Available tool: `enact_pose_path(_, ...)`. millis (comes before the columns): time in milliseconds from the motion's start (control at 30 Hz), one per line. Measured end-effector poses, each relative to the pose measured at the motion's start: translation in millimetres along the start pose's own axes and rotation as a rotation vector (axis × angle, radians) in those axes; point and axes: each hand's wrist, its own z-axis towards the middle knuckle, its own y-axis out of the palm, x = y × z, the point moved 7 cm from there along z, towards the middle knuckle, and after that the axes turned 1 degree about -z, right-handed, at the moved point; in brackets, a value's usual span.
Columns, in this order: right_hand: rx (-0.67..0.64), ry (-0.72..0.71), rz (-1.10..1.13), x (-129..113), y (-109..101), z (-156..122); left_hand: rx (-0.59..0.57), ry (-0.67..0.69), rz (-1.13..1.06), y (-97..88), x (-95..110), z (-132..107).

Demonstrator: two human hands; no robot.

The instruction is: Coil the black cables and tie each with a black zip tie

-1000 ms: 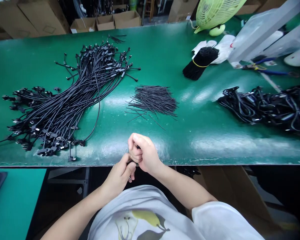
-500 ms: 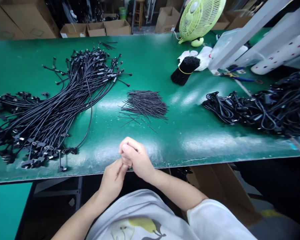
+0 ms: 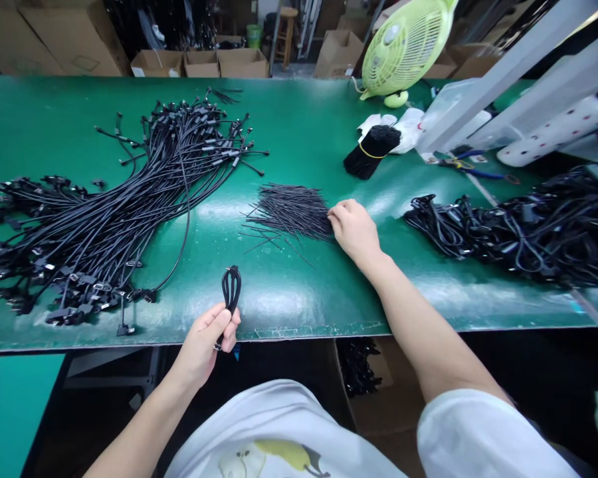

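My left hand [image 3: 210,337] is closed around a folded black cable [image 3: 232,285], just over the table's front edge. The cable's loops stick up above the thumb, and its lower end is partly hidden by the fingers. My right hand [image 3: 355,229] reaches to the right end of a pile of thin black twist ties [image 3: 294,209]. Its thumb and fingertips are pinched together on the tie ends; how many they grip is hidden. A few loose ties lie along the pile's front side.
Left of the pile spreads a large bunch of straight black cables [image 3: 144,192]. Coiled black cables [image 3: 523,226] lie heaped at the right. A banded bundle of ties [image 3: 372,151], pliers [image 3: 478,169] and a green fan [image 3: 408,50] stand farther back. A cardboard box [image 3: 379,392] sits under the table.
My hands were together near the table edge and have parted. The right moved forward and right to the tie pile; the left holds the folded cable, now in plain sight.
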Motion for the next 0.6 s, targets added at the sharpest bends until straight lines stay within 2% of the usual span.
enact_pose_path(133,0.149,0.052,-0.036,-8.2,-30.2,-9.7,-0.002,0.019,-0.004,1.7,-0.1,-0.7)
enact_pose_path(233,0.170,0.011,0.141,-47.1,-46.4,-25.0,-0.050,0.055,-0.030,15.3,1.3,0.7)
enact_pose_path(300,0.046,-0.098,0.396,-94.6,-42.8,-42.4,-0.092,0.103,-0.030,26.1,4.8,2.4)
enact_pose_path(367,-0.147,-0.191,0.698,-146.3,-33.6,-65.0,-0.123,0.157,-0.017,32.7,9.5,4.5)
enact_pose_path(433,-0.273,-0.196,0.929,-183.7,-27.7,-84.0,-0.104,0.210,-0.013,30.8,14.7,6.2)
enact_pose_path(500,-0.281,-0.156,1.048,-201.2,-27.0,-92.3,-0.072,0.253,-0.012,23.7,19.5,5.8)
enact_pose_path(600,-0.287,-0.142,1.122,-209.0,-28.4,-91.5,-0.076,0.297,0.055,15.9,25.0,0.9)
